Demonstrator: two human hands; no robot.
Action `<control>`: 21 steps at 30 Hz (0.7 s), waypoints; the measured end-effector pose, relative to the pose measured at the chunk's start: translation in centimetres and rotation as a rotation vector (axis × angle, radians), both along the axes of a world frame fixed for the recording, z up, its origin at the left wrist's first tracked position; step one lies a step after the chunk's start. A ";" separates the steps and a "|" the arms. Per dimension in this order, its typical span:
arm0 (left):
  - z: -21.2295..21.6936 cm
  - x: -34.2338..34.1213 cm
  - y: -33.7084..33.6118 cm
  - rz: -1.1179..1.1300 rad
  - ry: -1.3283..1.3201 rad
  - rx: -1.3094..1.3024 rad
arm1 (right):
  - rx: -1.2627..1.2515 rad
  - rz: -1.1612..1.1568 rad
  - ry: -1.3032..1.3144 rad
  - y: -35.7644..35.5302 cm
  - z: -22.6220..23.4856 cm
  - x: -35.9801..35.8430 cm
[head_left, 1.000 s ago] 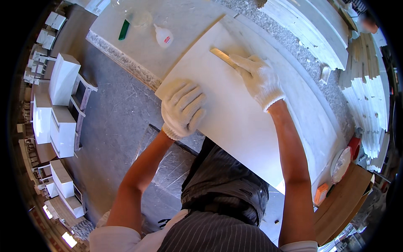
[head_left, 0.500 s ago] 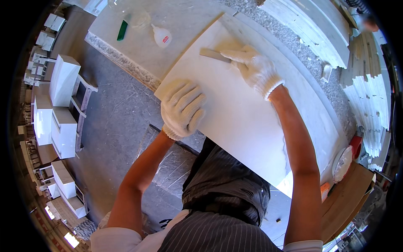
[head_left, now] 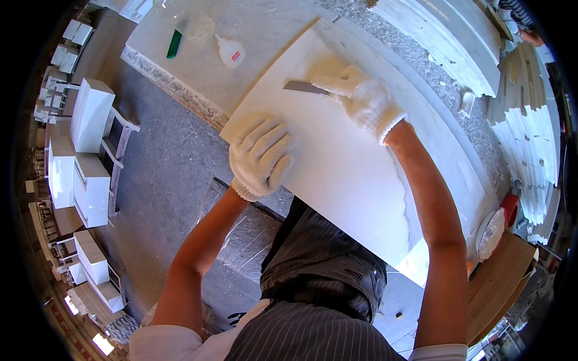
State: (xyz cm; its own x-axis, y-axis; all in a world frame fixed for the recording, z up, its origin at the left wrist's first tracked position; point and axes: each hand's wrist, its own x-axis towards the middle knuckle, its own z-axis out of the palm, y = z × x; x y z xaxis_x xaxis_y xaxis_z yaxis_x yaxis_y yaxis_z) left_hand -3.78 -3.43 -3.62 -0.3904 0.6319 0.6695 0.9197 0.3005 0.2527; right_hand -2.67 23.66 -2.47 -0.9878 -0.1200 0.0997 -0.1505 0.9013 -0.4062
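Note:
A white marble slab (head_left: 349,174) with grey veins lies in front of me. My right hand (head_left: 361,96), in a white knit glove, is closed round a thin flat metal blade (head_left: 305,88) with a slanted end. Its index finger runs along the blade, which is low over the slab's far left part; whether it touches cannot be told. My left hand (head_left: 262,153), gloved too, lies over the slab's left edge, fingers side by side and stretched out, holding nothing that I can see. Its thumb is mostly hidden.
Beyond the slab, a larger stone top (head_left: 265,36) bears a white squeeze bottle (head_left: 230,52) and a green strip (head_left: 174,44). Stacked stone pieces (head_left: 439,36) stand far right. A brown cardboard box (head_left: 500,283) is near right. White blocks (head_left: 90,114) sit along the left.
The blade has tilted in my right hand, its face turning from pale to dark grey, and its tip has moved slightly toward me. My left hand stays nearly in place.

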 end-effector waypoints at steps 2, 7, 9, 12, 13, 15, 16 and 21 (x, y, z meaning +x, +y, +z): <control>0.0 0.0 -0.1 -0.001 0.008 0.004 | 0.009 0.018 0.024 -0.2 0.0 0.5; 0.0 -0.1 -0.1 -0.005 0.033 0.005 | -0.126 0.080 0.022 0.3 -0.2 1.2; 0.0 -0.1 0.0 -0.007 0.046 0.015 | -0.220 -0.003 -0.102 0.4 0.0 0.8; -0.1 -0.1 0.0 -0.002 0.054 0.025 | -0.203 -0.171 -0.174 0.1 0.3 -0.1; -0.2 -0.1 0.0 -0.003 0.047 0.027 | -0.223 -0.160 -0.071 -0.1 0.1 0.1; -0.5 0.0 -0.1 -0.002 0.032 0.022 | -0.216 -0.136 0.042 -0.3 -0.2 0.5; -0.6 0.0 -0.3 -0.001 0.024 0.015 | -0.189 -0.123 0.052 -0.4 -0.3 0.8; -0.1 0.0 -0.1 -0.003 0.048 0.028 | -0.166 -0.109 -0.012 -0.2 0.1 0.5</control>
State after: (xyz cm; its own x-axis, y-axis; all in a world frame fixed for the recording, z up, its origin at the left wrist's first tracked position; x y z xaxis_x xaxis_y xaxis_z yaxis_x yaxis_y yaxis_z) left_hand -3.76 -3.56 -3.77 -0.3560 0.6134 0.7050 0.9317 0.2912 0.2171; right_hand -2.14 23.48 -2.40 -0.9952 0.0044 0.0974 -0.0502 0.8326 -0.5515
